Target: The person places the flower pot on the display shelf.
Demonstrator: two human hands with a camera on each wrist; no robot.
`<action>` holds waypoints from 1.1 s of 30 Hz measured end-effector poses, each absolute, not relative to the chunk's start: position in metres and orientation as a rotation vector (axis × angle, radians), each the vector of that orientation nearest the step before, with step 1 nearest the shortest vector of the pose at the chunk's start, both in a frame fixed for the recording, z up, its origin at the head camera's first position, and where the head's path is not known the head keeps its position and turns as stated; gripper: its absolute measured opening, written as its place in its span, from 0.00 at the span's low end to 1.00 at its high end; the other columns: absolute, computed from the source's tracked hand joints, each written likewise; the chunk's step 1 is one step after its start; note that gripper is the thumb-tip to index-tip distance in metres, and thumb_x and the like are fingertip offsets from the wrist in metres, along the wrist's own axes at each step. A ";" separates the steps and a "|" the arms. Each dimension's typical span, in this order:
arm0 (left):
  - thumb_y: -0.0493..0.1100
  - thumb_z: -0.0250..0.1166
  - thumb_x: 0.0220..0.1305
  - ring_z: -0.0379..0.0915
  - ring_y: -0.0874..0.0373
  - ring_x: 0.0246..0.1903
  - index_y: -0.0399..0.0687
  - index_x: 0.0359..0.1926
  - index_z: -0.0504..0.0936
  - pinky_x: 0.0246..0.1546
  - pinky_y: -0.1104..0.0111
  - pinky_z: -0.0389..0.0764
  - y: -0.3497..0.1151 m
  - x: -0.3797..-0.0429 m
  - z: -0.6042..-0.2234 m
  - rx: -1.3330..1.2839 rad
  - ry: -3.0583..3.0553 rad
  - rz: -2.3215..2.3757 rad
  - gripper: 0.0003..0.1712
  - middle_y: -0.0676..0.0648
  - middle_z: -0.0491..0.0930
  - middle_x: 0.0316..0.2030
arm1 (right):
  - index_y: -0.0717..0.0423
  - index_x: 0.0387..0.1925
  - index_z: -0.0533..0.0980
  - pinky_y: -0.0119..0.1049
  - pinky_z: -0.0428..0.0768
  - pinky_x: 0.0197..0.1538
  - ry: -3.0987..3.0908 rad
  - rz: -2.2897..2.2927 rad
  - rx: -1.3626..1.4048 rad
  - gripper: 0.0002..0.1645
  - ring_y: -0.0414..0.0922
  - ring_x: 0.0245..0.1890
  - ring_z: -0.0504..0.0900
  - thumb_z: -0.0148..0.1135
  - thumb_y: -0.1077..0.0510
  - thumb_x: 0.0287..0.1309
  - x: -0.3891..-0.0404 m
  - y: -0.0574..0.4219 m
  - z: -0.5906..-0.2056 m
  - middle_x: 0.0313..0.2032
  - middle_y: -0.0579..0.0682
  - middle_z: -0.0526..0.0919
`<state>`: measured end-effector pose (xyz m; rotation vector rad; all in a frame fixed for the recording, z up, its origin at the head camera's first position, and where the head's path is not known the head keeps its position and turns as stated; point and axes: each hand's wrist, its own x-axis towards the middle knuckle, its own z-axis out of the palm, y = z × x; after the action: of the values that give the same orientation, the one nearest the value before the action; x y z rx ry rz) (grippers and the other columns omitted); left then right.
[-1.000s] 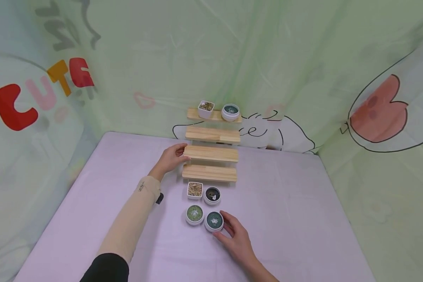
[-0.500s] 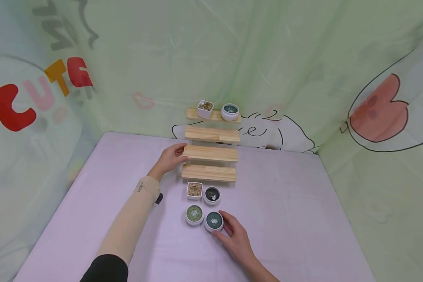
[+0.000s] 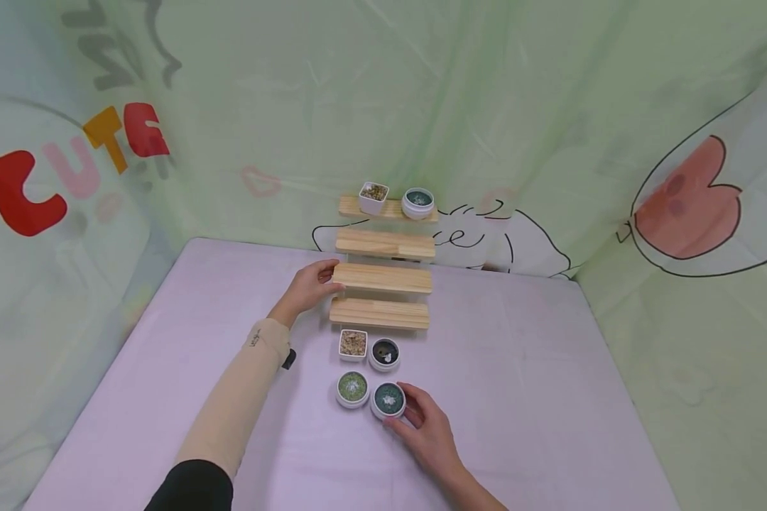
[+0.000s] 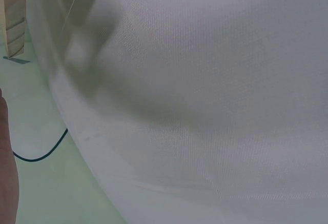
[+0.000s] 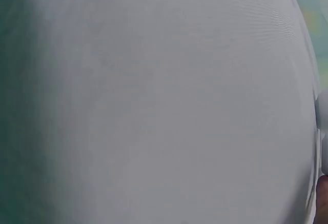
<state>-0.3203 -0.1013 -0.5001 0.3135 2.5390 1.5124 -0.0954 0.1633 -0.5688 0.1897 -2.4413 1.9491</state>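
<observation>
My left hand (image 3: 308, 286) holds the left end of a stepped wooden shelf stand (image 3: 383, 279), thumb and fingers on either side of one plank. In the left wrist view only an edge of the hand (image 4: 7, 172) and a plank end (image 4: 14, 16) show. Near the front, my right hand (image 3: 430, 429) grips a small round white pot with a dark green filling (image 3: 388, 400), thumb and fingers curved about its right side. Next to it stand a round pot with a lighter green filling (image 3: 353, 388), a dark-filled round pot (image 3: 385, 353) and a square pot with tan bits (image 3: 354, 344).
On the top plank sit a square white pot (image 3: 373, 198) and a round green-filled pot (image 3: 418, 203). A pale lilac cloth (image 3: 518, 397) covers the table. Printed green curtains (image 3: 281, 106) enclose its back and sides.
</observation>
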 end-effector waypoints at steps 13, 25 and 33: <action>0.43 0.71 0.61 0.67 0.45 0.64 0.36 0.70 0.65 0.65 0.61 0.71 -0.102 -0.320 -0.500 0.339 2.542 1.534 0.40 0.36 0.68 0.66 | 0.65 0.58 0.73 0.34 0.80 0.55 -2.417 1.848 0.231 0.38 0.57 0.57 0.77 0.77 0.71 0.42 -0.115 0.169 -0.543 0.57 0.60 0.77; 0.44 0.71 0.60 0.67 0.45 0.64 0.35 0.69 0.65 0.65 0.61 0.71 -0.101 -0.321 -0.501 0.351 2.550 1.518 0.40 0.36 0.68 0.66 | 0.73 0.58 0.71 0.42 0.79 0.57 -2.395 1.825 0.230 0.36 0.61 0.57 0.76 0.74 0.74 0.44 -0.138 0.163 -0.487 0.56 0.66 0.76; 0.41 0.71 0.60 0.69 0.44 0.62 0.32 0.68 0.66 0.64 0.61 0.72 -0.102 -0.321 -0.502 0.381 2.569 1.536 0.39 0.33 0.70 0.63 | 0.63 0.62 0.71 0.34 0.79 0.58 -2.416 1.766 0.195 0.38 0.53 0.60 0.75 0.76 0.65 0.48 -0.174 0.172 -0.493 0.59 0.58 0.75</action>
<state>-0.3210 -0.1017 -0.5019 0.3810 2.5686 1.5359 -0.1741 0.1719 -0.4932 0.1949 -2.4161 1.7660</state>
